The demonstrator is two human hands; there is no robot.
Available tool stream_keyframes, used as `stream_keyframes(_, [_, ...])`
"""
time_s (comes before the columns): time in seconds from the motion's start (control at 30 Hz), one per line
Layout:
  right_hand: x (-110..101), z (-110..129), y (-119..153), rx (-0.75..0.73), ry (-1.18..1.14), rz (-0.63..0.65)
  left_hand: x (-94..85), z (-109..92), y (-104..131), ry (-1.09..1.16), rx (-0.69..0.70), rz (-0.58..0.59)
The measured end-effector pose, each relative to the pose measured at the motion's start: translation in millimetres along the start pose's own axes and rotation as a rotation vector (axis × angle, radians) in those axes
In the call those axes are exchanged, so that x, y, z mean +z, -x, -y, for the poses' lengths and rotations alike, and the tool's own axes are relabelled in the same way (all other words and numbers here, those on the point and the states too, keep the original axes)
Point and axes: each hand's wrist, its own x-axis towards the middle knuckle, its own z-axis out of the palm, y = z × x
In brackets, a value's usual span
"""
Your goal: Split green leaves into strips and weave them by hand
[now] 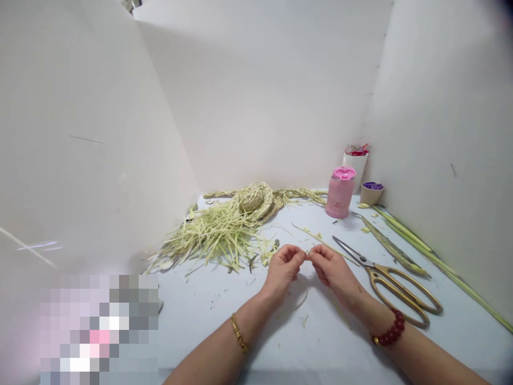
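Observation:
My left hand [285,268] and my right hand [329,270] meet near the middle of the table, thumbs and fingers pinched with the tips almost touching. Between them is something small and thin, mostly hidden by the fingertips; it cannot be made out. A thin pale strip [342,313] hangs down below my right hand. Scissors [372,266] with gold handles lie just right of my right hand. Beyond my left hand spreads a pile of shredded green strips [218,235], with a coiled braid [256,200] behind it.
A pink lidded bottle [340,195] stands at the back right, before a white cup [356,160] with red items and a small cup [371,195] with purple ones. Long green stalks [444,270] lie along the right wall. Plant scraps dot the pale tabletop [192,331].

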Motion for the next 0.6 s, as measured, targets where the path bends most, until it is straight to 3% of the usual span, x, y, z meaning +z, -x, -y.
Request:
stream_keyframes(0.2, [-1.5,-4.8,2.1,-0.207,0.17,-0.028,-0.9,-8.0,3.2,0.242,-0.145,-0.001])
stream_keyframes(0.43, [-1.5,1.2,5.6,-0.245,0.222,-0.021,-12.1,-16.1,-0.3,0.229,-0.261,0.195])
stream_keyframes(0.6, [-2.5,1.3,2.9,-0.248,0.212,0.018,-18.4,-20.9,-2.3,0.343,-0.384,0.31])
